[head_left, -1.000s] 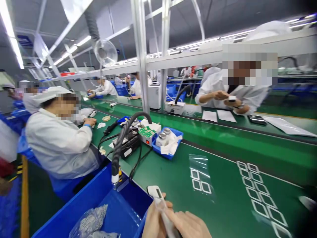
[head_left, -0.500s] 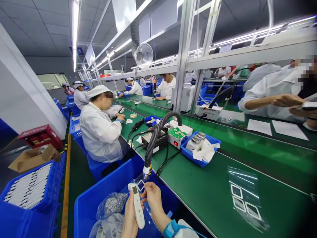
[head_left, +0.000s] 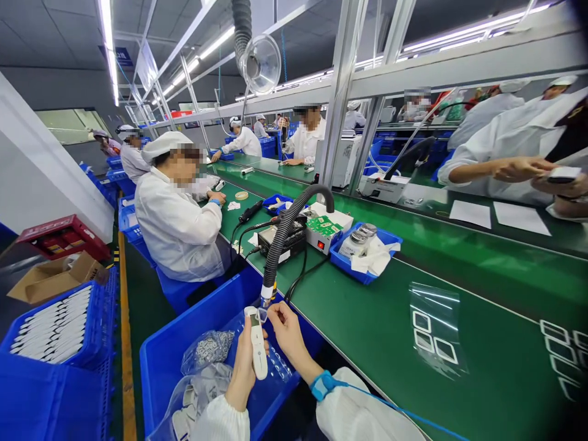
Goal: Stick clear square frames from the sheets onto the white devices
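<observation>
The left hand (head_left: 239, 383) grips a slim white plastic device (head_left: 258, 349) upright; the right hand (head_left: 285, 329) pinches a small clear square film (head_left: 263, 315) at its twelve o'clock end.

- A blue plastic bin (head_left: 184, 324) held zip bags of small grey parts (head_left: 206, 350).
- A black corrugated hose (head_left: 275, 242) arched over the green surface (head_left: 390, 349).
- A transparent film (head_left: 434, 324) with white square outlines lay on that surface.
- A blue tray (head_left: 342, 260) held metal-lidded jars (head_left: 361, 239).
- A green circuit board (head_left: 323, 225) sat beside the tray.
- A co-worker (head_left: 177, 223) in a white coat and cap sat at the line.
- A red crate (head_left: 64, 237) stood behind a cardboard box (head_left: 55, 282).
</observation>
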`<state>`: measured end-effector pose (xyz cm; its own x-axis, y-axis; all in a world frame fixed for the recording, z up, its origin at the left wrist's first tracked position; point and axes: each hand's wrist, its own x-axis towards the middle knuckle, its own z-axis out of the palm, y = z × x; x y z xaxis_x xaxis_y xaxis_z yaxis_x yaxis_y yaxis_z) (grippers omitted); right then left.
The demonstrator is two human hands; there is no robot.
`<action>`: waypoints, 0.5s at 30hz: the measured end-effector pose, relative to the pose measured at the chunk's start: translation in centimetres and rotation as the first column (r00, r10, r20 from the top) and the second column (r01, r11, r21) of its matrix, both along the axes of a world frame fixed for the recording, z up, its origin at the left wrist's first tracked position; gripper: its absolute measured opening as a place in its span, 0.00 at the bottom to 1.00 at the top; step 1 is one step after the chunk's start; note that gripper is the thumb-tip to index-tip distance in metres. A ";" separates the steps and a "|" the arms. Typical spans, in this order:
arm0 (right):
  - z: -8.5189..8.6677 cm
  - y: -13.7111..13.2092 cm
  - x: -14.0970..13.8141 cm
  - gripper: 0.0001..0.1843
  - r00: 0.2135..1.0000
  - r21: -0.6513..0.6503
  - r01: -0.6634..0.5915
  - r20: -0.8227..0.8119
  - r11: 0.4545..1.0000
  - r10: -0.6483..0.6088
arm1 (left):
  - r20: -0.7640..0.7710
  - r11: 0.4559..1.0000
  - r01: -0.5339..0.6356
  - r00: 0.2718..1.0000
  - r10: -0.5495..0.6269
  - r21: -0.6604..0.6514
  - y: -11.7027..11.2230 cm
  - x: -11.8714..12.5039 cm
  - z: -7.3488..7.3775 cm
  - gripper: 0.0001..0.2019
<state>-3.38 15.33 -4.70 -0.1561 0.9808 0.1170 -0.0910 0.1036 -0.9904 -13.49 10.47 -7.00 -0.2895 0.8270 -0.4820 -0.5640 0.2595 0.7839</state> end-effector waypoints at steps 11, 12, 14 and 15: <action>3.6 -5.9 11.0 0.17 0.992 -0.495 0.019 -0.102 0.869 -0.080 | 0.058 0.987 0.149 0.988 -0.145 -0.066 -4.6 5.7 1.7 0.31; 4.1 -6.6 12.1 0.18 0.987 -0.532 0.017 -0.127 0.847 -0.099 | 0.061 0.982 0.181 0.982 -0.177 -0.057 -5.3 6.3 2.2 0.31; 4.9 -8.0 14.2 0.18 0.975 -0.582 0.021 -0.167 0.813 -0.145 | 0.073 0.968 0.247 0.967 -0.244 -0.036 -6.4 7.6 3.3 0.30; 5.3 -8.5 15.0 0.18 0.969 -0.602 0.025 -0.181 0.798 -0.167 | 0.078 0.960 0.278 0.958 -0.275 -0.027 -6.8 8.2 3.8 0.29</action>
